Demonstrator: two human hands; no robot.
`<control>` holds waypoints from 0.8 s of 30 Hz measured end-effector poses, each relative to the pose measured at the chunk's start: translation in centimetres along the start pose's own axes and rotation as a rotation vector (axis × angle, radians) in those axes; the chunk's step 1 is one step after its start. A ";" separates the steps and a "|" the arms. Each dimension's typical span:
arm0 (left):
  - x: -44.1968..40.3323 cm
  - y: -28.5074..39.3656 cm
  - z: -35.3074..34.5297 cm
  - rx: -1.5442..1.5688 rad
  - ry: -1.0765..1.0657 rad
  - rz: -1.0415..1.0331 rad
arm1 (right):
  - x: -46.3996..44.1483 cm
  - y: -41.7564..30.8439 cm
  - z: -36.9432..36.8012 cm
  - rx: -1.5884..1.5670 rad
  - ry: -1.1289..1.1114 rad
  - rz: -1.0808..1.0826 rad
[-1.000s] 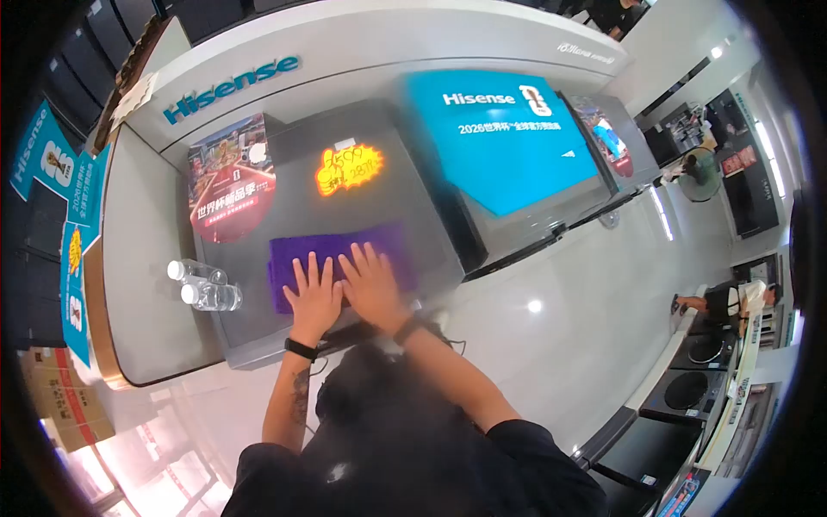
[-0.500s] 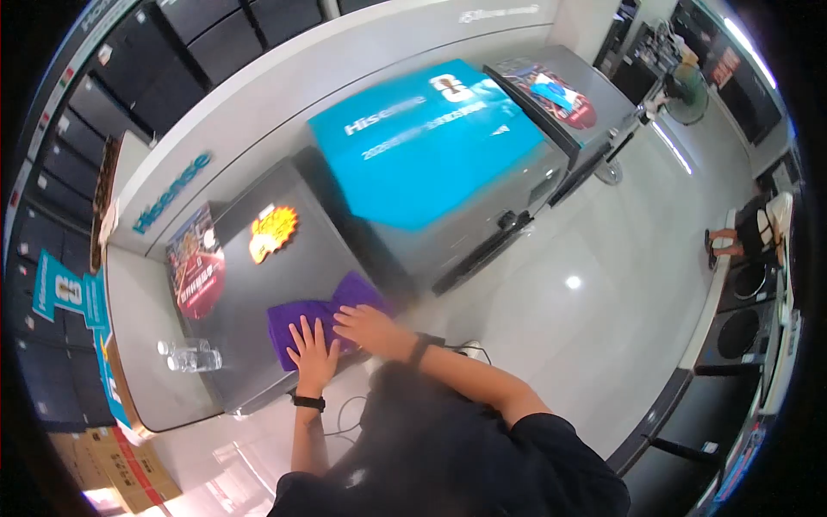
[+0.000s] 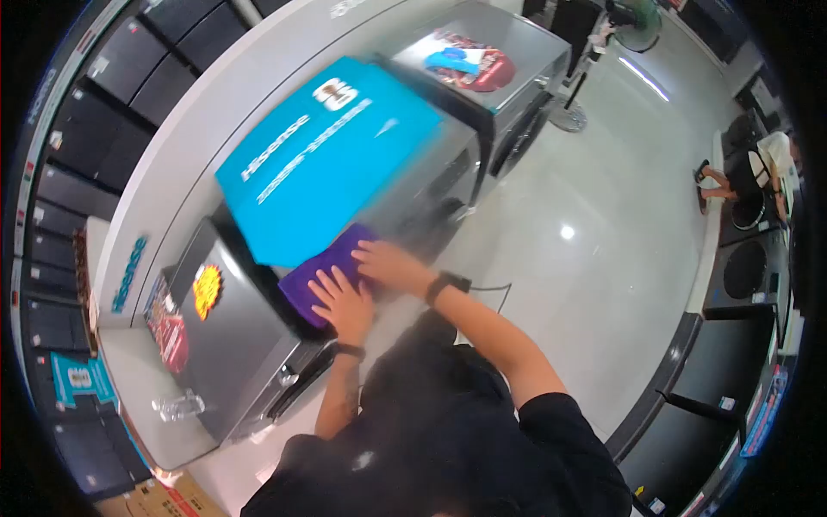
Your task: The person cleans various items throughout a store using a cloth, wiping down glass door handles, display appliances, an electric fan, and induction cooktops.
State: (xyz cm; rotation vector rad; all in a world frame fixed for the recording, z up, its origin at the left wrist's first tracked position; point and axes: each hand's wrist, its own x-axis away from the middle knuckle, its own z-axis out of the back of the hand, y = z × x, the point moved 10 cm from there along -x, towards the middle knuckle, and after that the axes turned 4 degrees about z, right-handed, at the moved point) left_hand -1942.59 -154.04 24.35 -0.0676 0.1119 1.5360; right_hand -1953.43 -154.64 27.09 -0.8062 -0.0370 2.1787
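A purple cloth (image 3: 315, 269) lies spread under both my hands, at the near corner of the middle grey washing machine, partly against its blue Hisense cover (image 3: 301, 172). My left hand (image 3: 345, 306) rests flat on the cloth with its fingers spread. Beside it, my right hand (image 3: 396, 269) lies on the cloth's right part, fingers stretched out over it. To the left stands another grey machine (image 3: 228, 345), its top carrying a yellow-orange price tag (image 3: 207, 291). The surface directly beneath the cloth is hidden.
Clear plastic bottles (image 3: 178, 407) stand on the white ledge at left. A red leaflet (image 3: 172, 340) is near them. Farther right is a grey machine with a leaflet (image 3: 482, 69) on top. A standing fan (image 3: 633, 26) is at the back, and a person's legs (image 3: 719, 185) show at right.
Both hands and the purple cloth have gone from the left machine's top to the near corner of the middle one. The view has shifted to the right.
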 end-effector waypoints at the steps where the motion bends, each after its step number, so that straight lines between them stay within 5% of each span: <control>1: -0.2 1.5 -0.5 0.035 -0.093 -0.002 | 1.7 1.7 0.1 -0.031 -0.013 -0.005; 14: -9.2 28.6 -0.8 -0.056 -0.217 -0.247 | 6.2 22.7 14.1 0.103 0.022 -0.352; 19: -13.2 37.4 -1.2 0.064 -0.215 -0.276 | 7.4 31.3 19.6 -0.050 0.089 -0.373; 24: -19.4 46.7 -2.6 0.215 -0.212 -0.369 | 4.9 37.0 29.3 0.015 0.206 -0.124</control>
